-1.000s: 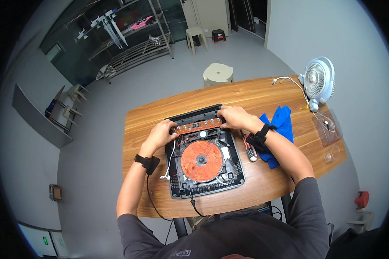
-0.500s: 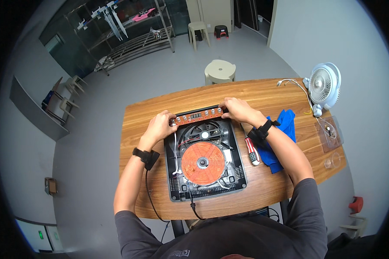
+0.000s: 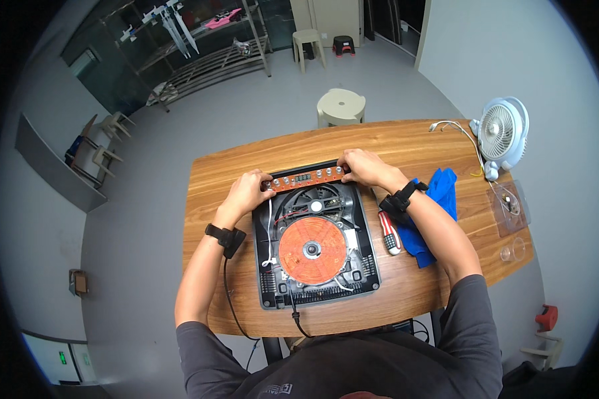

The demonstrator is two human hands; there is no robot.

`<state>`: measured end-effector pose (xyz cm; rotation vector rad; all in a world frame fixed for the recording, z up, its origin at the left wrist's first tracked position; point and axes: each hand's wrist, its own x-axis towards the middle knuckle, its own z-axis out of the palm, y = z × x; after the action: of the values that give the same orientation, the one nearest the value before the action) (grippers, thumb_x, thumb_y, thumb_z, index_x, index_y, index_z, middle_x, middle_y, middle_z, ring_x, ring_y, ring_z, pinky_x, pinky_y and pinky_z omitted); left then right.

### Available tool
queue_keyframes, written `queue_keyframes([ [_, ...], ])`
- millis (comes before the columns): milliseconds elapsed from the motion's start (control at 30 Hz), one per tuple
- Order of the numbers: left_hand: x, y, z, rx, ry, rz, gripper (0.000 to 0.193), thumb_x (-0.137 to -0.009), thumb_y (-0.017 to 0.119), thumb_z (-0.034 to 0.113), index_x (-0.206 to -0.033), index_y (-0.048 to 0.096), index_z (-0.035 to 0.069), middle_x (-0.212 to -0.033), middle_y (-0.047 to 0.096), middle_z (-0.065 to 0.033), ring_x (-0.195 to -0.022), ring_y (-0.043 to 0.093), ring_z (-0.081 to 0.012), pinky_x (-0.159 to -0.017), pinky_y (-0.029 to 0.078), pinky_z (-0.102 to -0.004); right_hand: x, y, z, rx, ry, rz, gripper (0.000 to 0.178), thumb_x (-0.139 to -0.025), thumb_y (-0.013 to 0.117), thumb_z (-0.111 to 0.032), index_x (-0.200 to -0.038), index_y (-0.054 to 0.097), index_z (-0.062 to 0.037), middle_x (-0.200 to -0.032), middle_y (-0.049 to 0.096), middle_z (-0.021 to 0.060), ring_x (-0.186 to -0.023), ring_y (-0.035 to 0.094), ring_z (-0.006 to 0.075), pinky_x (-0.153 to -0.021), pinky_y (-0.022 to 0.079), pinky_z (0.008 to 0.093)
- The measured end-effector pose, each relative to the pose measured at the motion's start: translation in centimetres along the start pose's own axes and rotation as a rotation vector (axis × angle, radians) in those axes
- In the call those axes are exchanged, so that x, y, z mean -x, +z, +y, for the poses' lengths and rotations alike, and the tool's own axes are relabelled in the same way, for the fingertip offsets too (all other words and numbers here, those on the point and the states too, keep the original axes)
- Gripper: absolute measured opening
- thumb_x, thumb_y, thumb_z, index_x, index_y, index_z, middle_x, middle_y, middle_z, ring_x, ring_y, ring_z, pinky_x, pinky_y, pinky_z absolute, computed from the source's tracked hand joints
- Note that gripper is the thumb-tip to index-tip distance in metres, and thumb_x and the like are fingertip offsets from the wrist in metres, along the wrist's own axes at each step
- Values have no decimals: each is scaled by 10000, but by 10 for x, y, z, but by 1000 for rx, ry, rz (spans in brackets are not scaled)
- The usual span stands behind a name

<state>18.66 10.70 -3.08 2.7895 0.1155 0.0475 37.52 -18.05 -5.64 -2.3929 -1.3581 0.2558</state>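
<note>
Hands barely shifted vs 0.5s ago | L hand [image 3: 247,191] + R hand [image 3: 362,167] pinch control board [image 3: 305,179] ends | long axis L-R, far edge of cooker base [image 3: 316,246]

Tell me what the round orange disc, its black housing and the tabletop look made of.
Orange disc: likely wound copper wire, concentric rings with a metallic sheen. Black housing: apparently moulded matte plastic with vent slots. Tabletop: wood or wood-look laminate, visible grain.

A white fan [image 3: 503,133] stands at the table's [image 3: 246,153] far right corner; a blue cloth [image 3: 436,216] lies nearby.
</note>
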Motion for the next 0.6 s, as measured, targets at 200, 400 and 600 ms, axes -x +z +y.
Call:
queue_keyframes([
  [200,5,-2,-35,65,119,49,366,-810,698,35,-1173,716,-11,-1113,697,-182,-1089,669,-345,-981,537,-412,-1,2,1,13,-16,18,393,-778,847,-177,-1119,733,-18,-1070,728,164,-1047,683,352,-885,544,444],
  [400,12,0,-42,-31,115,11,494,-744,850,155,-1196,711,12,-1181,659,-160,-1174,606,-344,-1034,498,-417,-5,0,-4,46,6,-18,389,-756,862,-171,-1104,752,-37,-1039,752,181,-1041,699,367,-886,550,453],
  [600,5,9,-45,-12,135,62,452,-744,863,170,-1148,730,19,-1133,674,-152,-1113,627,-336,-978,518,-412,-8,3,-2,133,7,-35,407,-758,857,-188,-1125,744,-53,-1043,743,151,-1015,695,354,-858,550,444],
])
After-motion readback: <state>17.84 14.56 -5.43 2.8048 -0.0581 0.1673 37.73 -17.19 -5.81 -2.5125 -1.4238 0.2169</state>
